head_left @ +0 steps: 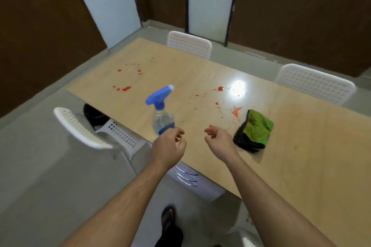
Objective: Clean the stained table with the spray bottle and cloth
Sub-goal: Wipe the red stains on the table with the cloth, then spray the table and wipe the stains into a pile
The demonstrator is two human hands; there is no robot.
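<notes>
A clear spray bottle [162, 112] with a blue trigger head stands on the light wooden table [291, 146] near its front edge. Red stains [126, 88] are spattered over the far left and the middle of the table, with orange specks [236, 110] beside a crumpled green and black cloth [254, 131]. My left hand [168, 146] hovers just in front of the bottle's base with its fingers loosely curled, holding nothing. My right hand [219, 139] hangs over the table edge between the bottle and the cloth, fingers loosely curled and holding nothing.
White perforated chairs stand around the table: one at the near left [80, 128], one tucked under the front edge [192, 178], two on the far side [189, 44] [315, 83]. A bright light reflection [237, 87] lies on the tabletop. My foot [168, 218] is on the grey floor.
</notes>
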